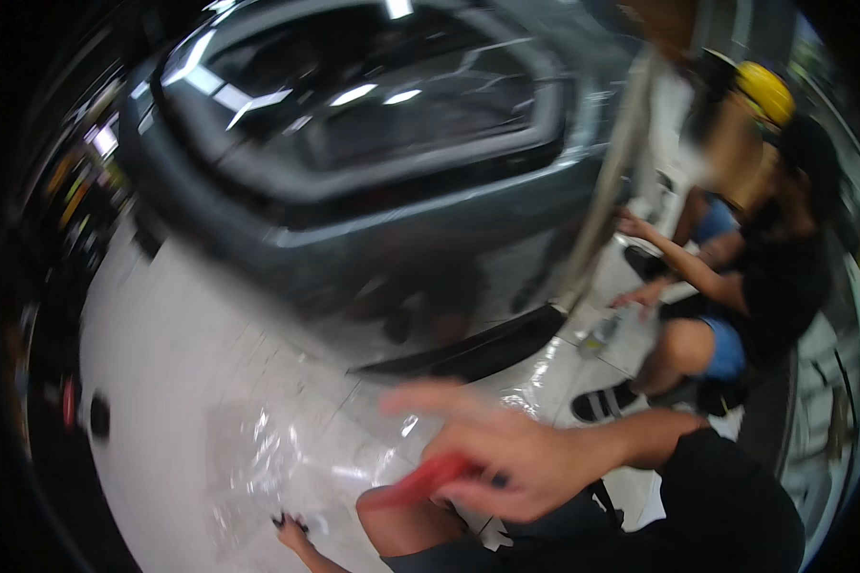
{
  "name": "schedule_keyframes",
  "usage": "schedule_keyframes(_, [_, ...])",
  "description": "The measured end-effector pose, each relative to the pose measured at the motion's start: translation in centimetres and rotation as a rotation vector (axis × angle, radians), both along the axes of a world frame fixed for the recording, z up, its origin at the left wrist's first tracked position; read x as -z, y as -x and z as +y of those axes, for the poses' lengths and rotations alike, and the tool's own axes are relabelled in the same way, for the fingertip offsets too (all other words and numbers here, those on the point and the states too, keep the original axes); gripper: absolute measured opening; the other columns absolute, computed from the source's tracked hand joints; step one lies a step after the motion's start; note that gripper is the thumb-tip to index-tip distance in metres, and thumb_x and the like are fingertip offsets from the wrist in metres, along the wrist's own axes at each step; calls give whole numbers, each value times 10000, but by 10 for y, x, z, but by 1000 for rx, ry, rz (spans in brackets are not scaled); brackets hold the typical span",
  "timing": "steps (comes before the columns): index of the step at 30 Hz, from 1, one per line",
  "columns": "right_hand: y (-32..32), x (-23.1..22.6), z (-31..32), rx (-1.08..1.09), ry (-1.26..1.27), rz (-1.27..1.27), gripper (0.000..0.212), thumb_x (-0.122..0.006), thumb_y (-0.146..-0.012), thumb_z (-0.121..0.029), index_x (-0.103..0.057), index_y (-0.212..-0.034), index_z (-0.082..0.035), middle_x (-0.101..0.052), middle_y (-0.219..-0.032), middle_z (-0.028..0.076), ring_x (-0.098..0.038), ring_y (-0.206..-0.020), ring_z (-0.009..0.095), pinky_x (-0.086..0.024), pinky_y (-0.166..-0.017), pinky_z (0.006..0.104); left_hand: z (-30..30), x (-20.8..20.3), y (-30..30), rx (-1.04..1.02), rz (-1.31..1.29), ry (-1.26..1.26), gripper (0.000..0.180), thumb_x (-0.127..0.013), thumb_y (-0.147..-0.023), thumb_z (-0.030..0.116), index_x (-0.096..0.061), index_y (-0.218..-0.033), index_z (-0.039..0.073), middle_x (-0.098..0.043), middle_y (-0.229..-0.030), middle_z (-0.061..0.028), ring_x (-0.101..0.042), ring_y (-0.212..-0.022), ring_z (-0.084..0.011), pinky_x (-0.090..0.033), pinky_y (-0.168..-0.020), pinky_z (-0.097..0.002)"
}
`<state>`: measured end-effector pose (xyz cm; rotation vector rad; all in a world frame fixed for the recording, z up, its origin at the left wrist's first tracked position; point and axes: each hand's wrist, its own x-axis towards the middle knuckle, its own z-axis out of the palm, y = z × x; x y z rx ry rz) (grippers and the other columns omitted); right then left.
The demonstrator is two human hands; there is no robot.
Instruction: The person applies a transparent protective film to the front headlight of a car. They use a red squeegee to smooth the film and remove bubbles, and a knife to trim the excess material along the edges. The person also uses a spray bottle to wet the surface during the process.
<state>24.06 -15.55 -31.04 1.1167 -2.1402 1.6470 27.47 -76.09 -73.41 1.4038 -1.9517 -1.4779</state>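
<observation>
My right hand (530, 463) reaches across from the right, its fingers bent round a red hand-held tool (416, 482). Motion blurs the tool, so I cannot tell its kind. Low at the left, my left hand (294, 531) is closed on a small black object (282, 521), with clear plastic film (248, 468) on the floor close by. Beyond my right hand stands a glossy dark vehicle door (401, 258) with a window (382, 105). A black trim strip (468, 349) runs along its lower edge. Neither hand touches the door.
At the right a person in a black shirt (784, 258) squats with a hand near the door's edge. Someone with a yellow cap (764, 93) is behind them. A clear bottle (599, 334) stands on the tiled floor (162, 382). My bent knee (406, 530) is below my right hand.
</observation>
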Motion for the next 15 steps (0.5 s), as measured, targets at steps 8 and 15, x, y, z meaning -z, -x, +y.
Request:
schedule_keyframes(8, [11,-148,123,1031,855,-15,462,-632,-981,-102,-470,-1390,38,-639,-1272,181,-686,-1062,242,-582,-908,371,122,-92,-11,-199,-100,-194,319,-728,-964,268,-708,-1069,-32,-691,-860,-97,-598,-690,-193,-436,-565,-334])
schedule_keyframes(15, [-42,-273,34,478,115,-27,221,-693,-917,10,-685,-1138,18,-721,-1061,180,-705,-936,254,-580,-821,377,189,-362,-31,305,-61,-320,249,-720,-971,203,-683,-1120,7,-608,-820,-13,-527,-657,-97,-388,-558,-250])
